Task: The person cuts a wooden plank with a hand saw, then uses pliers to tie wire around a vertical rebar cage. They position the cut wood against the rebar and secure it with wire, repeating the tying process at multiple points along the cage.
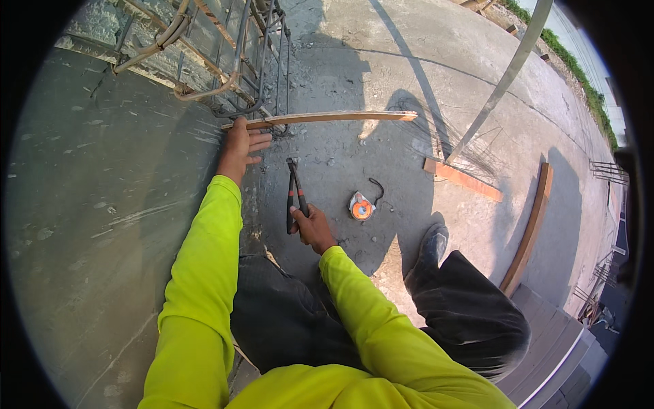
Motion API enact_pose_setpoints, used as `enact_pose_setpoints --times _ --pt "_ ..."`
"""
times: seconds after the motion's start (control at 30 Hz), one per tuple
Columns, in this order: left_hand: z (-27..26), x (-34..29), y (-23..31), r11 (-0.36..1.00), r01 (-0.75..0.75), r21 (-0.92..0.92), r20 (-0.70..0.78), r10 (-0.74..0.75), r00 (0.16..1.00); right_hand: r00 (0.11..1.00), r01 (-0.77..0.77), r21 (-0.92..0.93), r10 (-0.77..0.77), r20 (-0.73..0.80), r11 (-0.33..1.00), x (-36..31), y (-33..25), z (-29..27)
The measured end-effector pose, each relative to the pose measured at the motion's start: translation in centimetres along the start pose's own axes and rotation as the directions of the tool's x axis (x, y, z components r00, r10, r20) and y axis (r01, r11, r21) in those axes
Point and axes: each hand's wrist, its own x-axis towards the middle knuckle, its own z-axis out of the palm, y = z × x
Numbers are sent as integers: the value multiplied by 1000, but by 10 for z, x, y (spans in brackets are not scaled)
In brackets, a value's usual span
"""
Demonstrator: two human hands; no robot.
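My left hand (240, 148) is at the left end of a thin wooden strip (334, 117), touching it beside the concrete wall. Its other fingers are stretched out and apart below the strip. Closed around the black handles of a pair of pincers (291, 194) with red bands, my right hand (313, 228) is low over the concrete floor. The pincers' metal jaws point away from me, below the strip. To the right of them lies an orange and white tape measure (361, 206) with a dark wrist strap.
A tied rebar cage (238, 61) stands at the upper left against the concrete wall (102, 204). Thin wires (470, 146) lie around the foot of a slanting post (504, 82). Rightward are a short board (463, 180), a longer timber (531, 228) and stacked grey planks (545, 334).
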Motion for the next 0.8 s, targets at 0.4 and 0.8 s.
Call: enact_pose_setpoints --times 0.4,0.8 --pt "1 -10 1 999 -29 31 29 29 999 808 567 -144 -582 -91 811 57 -142 7" --pt "2 -10 0 1000 -24 -13 27 24 999 948 286 511 -317 -28 811 81 -119 31"
